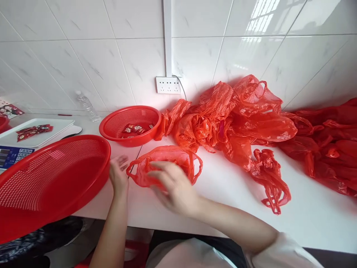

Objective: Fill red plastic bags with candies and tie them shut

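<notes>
My left hand (119, 172) is beside the right wall of a large red perforated basket (103, 167), fingers apart and somewhat blurred. Whether it touches the basket I cannot tell. Over a red plastic bag (139, 165) lying on the white table, my right hand (174, 188) reaches in from the right, fingers spread and smeared by motion, with nothing visible in them. The bag's mouth is open, with a loop handle at each end. Part of its inside is hidden behind my right hand. The large basket overhangs the table's front edge.
A smaller red basket (131, 140) holding several small wrapped packets stands behind the bag. Crumpled red plastic bags (237, 119) are heaped at the right. At the left are a scale (16, 155) with red packets on its tray and a clear plastic bottle (87, 107).
</notes>
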The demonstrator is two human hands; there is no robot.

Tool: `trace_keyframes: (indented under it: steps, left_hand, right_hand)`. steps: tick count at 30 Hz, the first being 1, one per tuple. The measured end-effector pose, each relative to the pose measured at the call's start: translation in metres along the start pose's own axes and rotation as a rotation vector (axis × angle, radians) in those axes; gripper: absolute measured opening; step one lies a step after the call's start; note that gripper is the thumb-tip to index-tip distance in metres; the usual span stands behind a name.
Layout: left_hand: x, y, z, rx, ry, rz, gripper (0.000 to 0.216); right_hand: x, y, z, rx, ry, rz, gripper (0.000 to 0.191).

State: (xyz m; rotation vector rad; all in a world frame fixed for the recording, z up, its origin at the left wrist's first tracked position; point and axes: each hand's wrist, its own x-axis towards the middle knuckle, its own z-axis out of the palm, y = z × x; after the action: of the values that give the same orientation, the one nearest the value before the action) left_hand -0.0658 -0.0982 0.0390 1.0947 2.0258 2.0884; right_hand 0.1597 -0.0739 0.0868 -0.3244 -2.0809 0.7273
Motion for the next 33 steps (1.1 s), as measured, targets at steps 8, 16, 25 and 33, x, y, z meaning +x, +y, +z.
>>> trace_keyframes:
  steps: [8,16,25,33]
  left_hand:
    - [-0.05,0.026,-0.008,0.422,-0.013,0.163,0.023]
    - [-0.035,0.071,-0.026,0.864,-0.296,0.106,0.06]
    - [0.001,0.12,-0.013,-0.288,-0.349,-0.214,0.018]
    - [0.031,0.168,0.092,-0.645,-0.778,-0.123,0.042]
  right_hand:
    - [-0.078,0.08,-0.093,-0.03,0.166,0.622,0.038]
    - [-0.052,0.067,-0.098,0.073,0.168,0.769,0.042]
    - [0.007,0.052,-0.157,0.172,0.637,0.383,0.025]
    - [0.071,0.038,-0.188,-0.066,0.492,0.125,0.023]
